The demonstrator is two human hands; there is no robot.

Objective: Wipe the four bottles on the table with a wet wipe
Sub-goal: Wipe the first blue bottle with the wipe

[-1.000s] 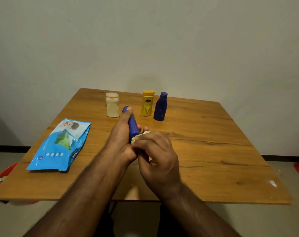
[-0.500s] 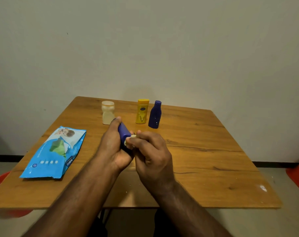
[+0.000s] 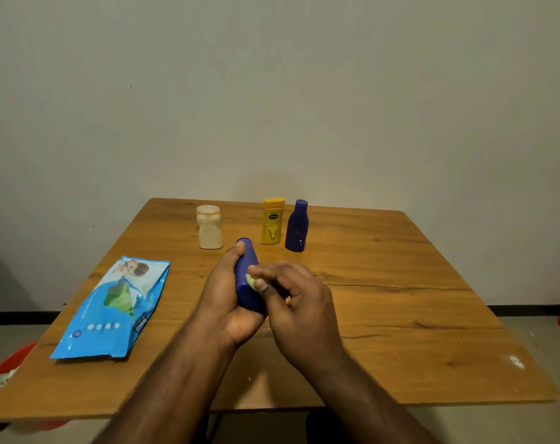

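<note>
My left hand [image 3: 226, 302] grips a dark blue bottle [image 3: 246, 267] above the middle of the wooden table [image 3: 384, 315], its cap end pointing away from me. My right hand [image 3: 301, 312] pinches a small crumpled wet wipe [image 3: 251, 281] against the bottle's side. Three bottles stand upright near the far edge: a cream one [image 3: 209, 227] on the left, a yellow one [image 3: 272, 225], and a second dark blue one [image 3: 297, 226] beside it.
A blue pack of wet wipes [image 3: 112, 309] lies flat on the table's left side. A red bin [image 3: 3, 376] with used wipes sits on the floor past the left corner. A plain wall stands behind the table.
My head has tilted, so the table sits lower in view. The right hand with the wipe has slid along the blue bottle, which now shows more of its body.
</note>
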